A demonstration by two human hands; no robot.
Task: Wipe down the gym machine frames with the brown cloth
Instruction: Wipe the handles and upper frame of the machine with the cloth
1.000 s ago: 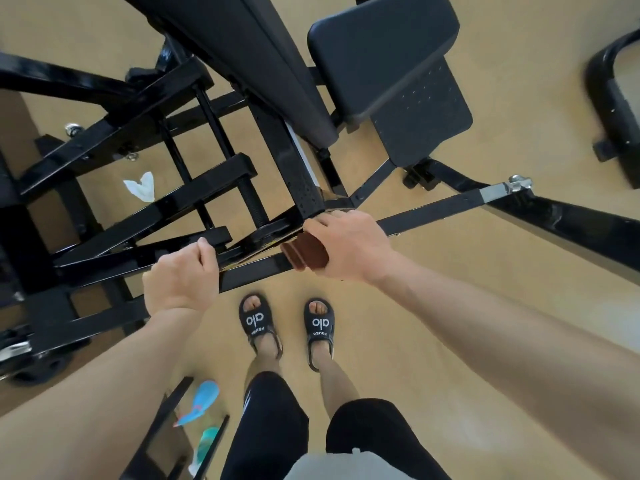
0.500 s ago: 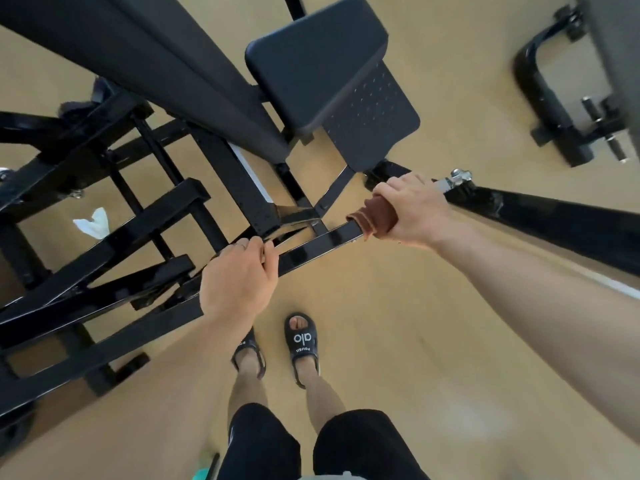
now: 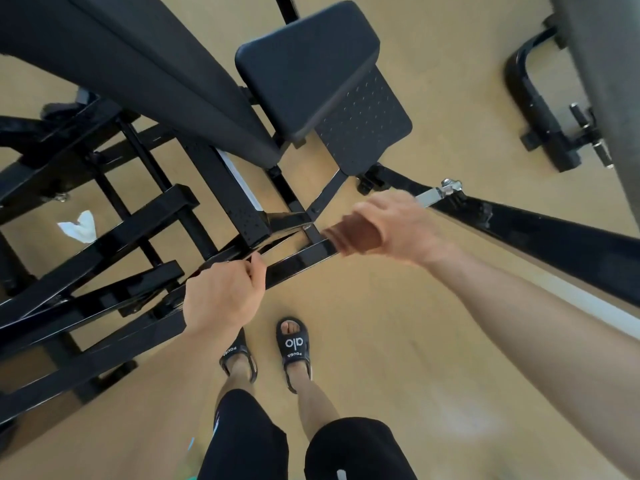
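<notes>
Sandals (image 3: 293, 348) stand on the tan floor (image 3: 398, 341) below; left hand (image 3: 221, 299) curls round the black frame bar (image 3: 298, 261), farther along it the blurred right hand (image 3: 398, 226) grips the folded brown cloth (image 3: 353, 233) against the bar, seat pad (image 3: 304, 64) beyond

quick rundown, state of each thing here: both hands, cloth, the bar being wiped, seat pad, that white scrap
right hand: grips the brown cloth, motion-blurred
brown cloth: bunched, pressed on the frame bar
frame bar: black, glossy, slanted, under the cloth
left hand: curled round the frame bar, lower down
seat pad: unoccupied, untouched
white scrap: crumpled, lying on the floor under the frame
</notes>
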